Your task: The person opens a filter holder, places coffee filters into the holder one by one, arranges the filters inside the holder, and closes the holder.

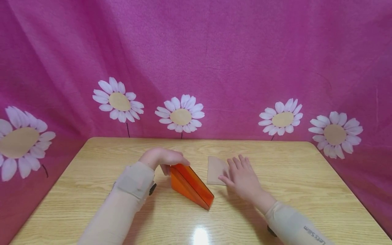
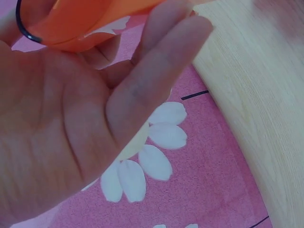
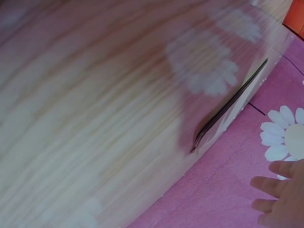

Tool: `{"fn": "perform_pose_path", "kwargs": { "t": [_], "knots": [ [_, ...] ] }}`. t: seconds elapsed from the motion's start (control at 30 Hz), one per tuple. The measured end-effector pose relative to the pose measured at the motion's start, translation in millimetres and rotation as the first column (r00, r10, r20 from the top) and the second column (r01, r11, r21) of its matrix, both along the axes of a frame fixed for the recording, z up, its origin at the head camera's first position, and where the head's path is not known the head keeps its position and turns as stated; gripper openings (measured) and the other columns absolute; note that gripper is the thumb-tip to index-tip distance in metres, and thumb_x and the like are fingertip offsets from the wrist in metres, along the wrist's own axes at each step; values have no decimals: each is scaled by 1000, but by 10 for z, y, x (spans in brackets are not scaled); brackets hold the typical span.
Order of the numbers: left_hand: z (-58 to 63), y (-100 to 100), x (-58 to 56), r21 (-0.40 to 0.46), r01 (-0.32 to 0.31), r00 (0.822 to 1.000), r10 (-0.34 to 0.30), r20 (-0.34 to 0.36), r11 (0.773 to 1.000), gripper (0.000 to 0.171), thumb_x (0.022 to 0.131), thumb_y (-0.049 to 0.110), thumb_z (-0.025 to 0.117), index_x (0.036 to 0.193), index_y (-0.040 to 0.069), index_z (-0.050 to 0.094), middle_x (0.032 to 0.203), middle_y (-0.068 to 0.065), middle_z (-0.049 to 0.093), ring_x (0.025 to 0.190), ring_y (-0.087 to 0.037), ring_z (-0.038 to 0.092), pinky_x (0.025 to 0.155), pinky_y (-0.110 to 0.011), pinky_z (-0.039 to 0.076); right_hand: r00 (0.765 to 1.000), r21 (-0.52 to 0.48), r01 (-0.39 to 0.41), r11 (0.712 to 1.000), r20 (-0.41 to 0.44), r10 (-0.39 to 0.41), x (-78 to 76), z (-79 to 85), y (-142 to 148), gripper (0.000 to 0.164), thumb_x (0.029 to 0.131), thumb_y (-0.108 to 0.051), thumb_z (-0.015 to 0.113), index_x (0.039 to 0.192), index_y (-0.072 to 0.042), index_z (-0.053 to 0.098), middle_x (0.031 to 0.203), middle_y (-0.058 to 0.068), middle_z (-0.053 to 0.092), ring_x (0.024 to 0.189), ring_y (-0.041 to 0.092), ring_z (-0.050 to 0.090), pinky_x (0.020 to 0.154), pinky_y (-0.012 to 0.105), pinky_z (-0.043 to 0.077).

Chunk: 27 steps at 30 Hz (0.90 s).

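Note:
My left hand [image 1: 163, 157] grips the raised far end of an orange, see-through plastic wedge-shaped piece [image 1: 191, 186] with an open channel along it. The piece slants down toward the near right, its narrow end low over the table. In the left wrist view, the orange piece [image 2: 80, 21] lies against the fingers above the palm. My right hand [image 1: 245, 178] is palm down with fingers spread, holding nothing. It overlaps the right side of a flat beige square sheet [image 1: 216, 170], which shows as a thin dark-edged strip [image 3: 228, 108] in the right wrist view.
Both hands work over a light wood-grain table [image 1: 291, 170] with rounded far corners. A magenta cloth [image 1: 232, 68] printed with large white daisies hangs behind the table and along its sides. Bright glare [image 1: 200, 234] shows on the near tabletop.

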State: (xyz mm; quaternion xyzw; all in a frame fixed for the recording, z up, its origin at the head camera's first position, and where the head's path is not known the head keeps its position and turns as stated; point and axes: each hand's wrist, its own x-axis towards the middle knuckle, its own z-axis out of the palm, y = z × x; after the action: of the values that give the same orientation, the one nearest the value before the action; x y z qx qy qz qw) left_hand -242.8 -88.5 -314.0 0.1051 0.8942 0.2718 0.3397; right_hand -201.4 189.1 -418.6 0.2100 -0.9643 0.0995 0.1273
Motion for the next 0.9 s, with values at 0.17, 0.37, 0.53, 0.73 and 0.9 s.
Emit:
{"fn": "perform_pose_path", "kwargs": {
  "t": [0.17,0.37,0.53,0.73,0.9],
  "knots": [
    [5,14,9,0,4,1000,-4,4,1000,33,96,35,55,115,8,58,98,-9,61,70,-22,58,70,-32,55,1000,-2,-18,1000,-9,18,28,14,-46,68,95,-43,62,133,12,52,134,32,52,134,54,35,114,60,18],
    [13,30,23,21,2,1000,-2,5,1000,32,98,34,54,113,7,59,97,-9,61,77,-24,60,73,-35,56,996,-26,-64,998,61,65,65,69,-161,68,96,-44,60,136,11,51,137,30,51,137,51,32,115,58,16],
    [5,39,17,12,22,1000,-22,-13,1000,31,99,34,52,112,6,60,92,-8,62,69,-21,57,67,-31,55,977,-88,-138,987,150,150,73,111,-306,71,96,-43,61,140,11,46,142,28,47,138,50,31,115,57,16],
    [0,39,37,3,24,999,-24,-23,1000,32,100,35,51,110,7,63,91,-8,62,65,-20,57,64,-30,54,951,-175,-204,963,198,238,109,152,-495,78,90,-41,72,141,11,43,139,23,51,133,40,42,112,50,29],
    [-2,37,72,4,0,1000,0,-30,1000,33,99,34,52,113,7,62,91,-9,62,64,-20,54,65,-30,53,927,-194,-192,962,285,242,143,154,-655,81,87,-39,77,144,7,41,130,18,59,116,30,57,99,45,46]
  ]
}}
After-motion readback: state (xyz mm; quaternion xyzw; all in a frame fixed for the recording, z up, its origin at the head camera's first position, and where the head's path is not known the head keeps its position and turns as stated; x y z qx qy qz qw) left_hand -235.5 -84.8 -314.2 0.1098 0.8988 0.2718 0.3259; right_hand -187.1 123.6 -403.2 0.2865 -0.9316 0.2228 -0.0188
